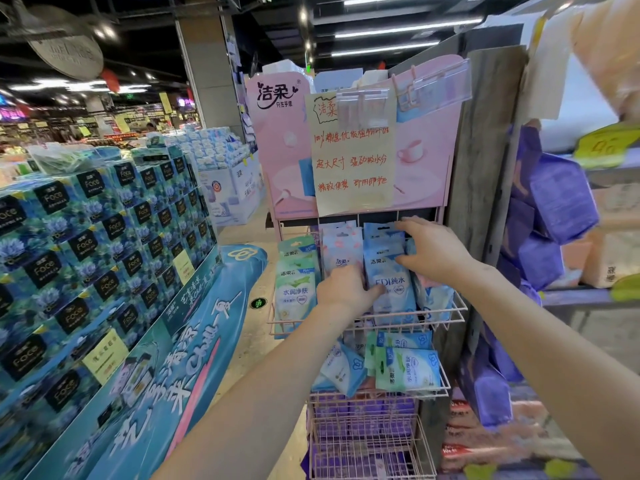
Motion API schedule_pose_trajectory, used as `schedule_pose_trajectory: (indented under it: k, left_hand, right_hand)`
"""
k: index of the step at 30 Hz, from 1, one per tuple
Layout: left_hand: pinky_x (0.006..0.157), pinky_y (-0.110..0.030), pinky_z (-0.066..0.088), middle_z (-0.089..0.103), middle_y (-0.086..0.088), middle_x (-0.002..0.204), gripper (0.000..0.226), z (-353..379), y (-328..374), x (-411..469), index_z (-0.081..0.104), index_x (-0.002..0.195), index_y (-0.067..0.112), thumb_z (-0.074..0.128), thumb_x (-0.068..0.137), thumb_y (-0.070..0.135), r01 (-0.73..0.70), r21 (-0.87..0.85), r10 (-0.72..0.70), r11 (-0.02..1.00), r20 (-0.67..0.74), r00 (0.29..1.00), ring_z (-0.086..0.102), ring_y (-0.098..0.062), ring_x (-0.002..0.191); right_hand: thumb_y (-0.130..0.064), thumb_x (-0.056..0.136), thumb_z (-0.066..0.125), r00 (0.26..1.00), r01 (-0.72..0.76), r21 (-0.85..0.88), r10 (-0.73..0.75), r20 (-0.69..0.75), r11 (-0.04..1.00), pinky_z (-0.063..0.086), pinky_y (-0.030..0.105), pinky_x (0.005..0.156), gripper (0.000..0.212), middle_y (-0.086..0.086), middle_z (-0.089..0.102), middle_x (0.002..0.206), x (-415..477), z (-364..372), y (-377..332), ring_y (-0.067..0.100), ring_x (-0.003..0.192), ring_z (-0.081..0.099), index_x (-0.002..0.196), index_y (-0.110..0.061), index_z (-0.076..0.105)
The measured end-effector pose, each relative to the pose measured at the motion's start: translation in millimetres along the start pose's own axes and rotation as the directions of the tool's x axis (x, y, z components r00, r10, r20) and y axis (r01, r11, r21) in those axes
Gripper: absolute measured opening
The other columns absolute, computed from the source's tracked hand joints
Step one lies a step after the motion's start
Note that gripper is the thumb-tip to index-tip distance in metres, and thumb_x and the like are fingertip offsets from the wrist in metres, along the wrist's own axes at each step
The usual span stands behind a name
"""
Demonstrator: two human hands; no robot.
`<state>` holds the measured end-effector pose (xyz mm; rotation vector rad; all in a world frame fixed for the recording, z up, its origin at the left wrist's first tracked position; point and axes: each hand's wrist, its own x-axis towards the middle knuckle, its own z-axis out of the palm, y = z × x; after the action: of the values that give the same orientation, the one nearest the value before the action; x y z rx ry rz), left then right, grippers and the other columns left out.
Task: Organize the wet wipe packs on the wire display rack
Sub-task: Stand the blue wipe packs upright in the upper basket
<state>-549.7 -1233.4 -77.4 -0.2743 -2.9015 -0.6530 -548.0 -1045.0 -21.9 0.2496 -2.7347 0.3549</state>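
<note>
Pink wire rack stands on tan shop floor.

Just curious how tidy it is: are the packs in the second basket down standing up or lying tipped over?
Tipped. In the second basket the green pack and blue pack lie slanted on their sides, unlike the upright packs in the basket above.

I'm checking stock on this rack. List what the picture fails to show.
- Head view: the pink-pattern packs are partly hidden below by the left hand.
- Packs behind the right hand are covered.
- Purple packs in the lower baskets are too blurred to read.
- The rack's bottom is cut off by the frame edge.
</note>
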Motion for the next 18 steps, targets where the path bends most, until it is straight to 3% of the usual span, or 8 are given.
schedule_pose_trajectory:
  k: [5, 9, 14, 18]
  left_hand:
    - [0.085, -0.04, 0.053, 0.068, -0.005, 0.104, 0.036, -10.8, -0.7, -12.7, 0.057, 0.106, 0.025, 0.058, 0.093, 0.058, -0.043, 0.118, 0.052, 0.992, -0.079, 0.996, 0.065, -0.032, 0.103]
    - [0.092, -0.044, 0.047, 0.063, -0.007, 0.12, 0.042, -14.7, -8.9, -26.6, 0.057, 0.119, 0.019, 0.053, 0.094, 0.052, -0.075, 0.154, 0.1, 0.985, -0.16, 0.982, 0.058, -0.034, 0.114]
    - [0.096, -0.045, 0.044, 0.063, -0.005, 0.12, 0.039, -8.9, -23.8, -55.8, 0.06, 0.119, 0.018, 0.05, 0.097, 0.048, -0.131, 0.138, 0.162, 0.982, -0.249, 0.955, 0.059, -0.03, 0.112]
    - [0.089, -0.044, 0.047, 0.067, -0.005, 0.107, 0.033, 10.2, -41.9, -88.5, 0.062, 0.109, 0.017, 0.054, 0.092, 0.044, -0.158, 0.152, 0.194, 0.976, -0.265, 0.944, 0.06, -0.03, 0.103]
  right_hand:
    - [-0.033, 0.091, 0.065, 0.997, 0.026, -0.01, -0.025, 0.075, 1.0, 0.037, 0.04, 0.112, 0.068, -0.001, 0.038, 0.16, -17.2, 3.9, -23.5, 0.028, 0.139, 0.045, 0.153, -0.023, 0.04]
    - [-0.026, 0.095, 0.06, 0.994, 0.053, 0.033, -0.056, 0.091, 0.998, 0.036, 0.038, 0.115, 0.061, 0.0, 0.04, 0.159, -40.7, 8.9, -48.1, 0.022, 0.143, 0.042, 0.152, -0.02, 0.042]
    - [-0.019, 0.092, 0.056, 0.996, 0.086, 0.174, -0.091, 0.017, 0.981, 0.052, 0.044, 0.089, 0.033, 0.006, 0.068, 0.125, -82.6, 35.1, -73.6, 0.03, 0.114, 0.063, 0.123, -0.014, 0.062]
    - [-0.014, 0.089, 0.058, 0.991, 0.135, 0.204, -0.134, -0.021, 0.97, 0.053, 0.041, 0.094, 0.045, 0.003, 0.065, 0.133, -111.8, 69.7, -77.2, 0.026, 0.119, 0.062, 0.134, -0.016, 0.06]
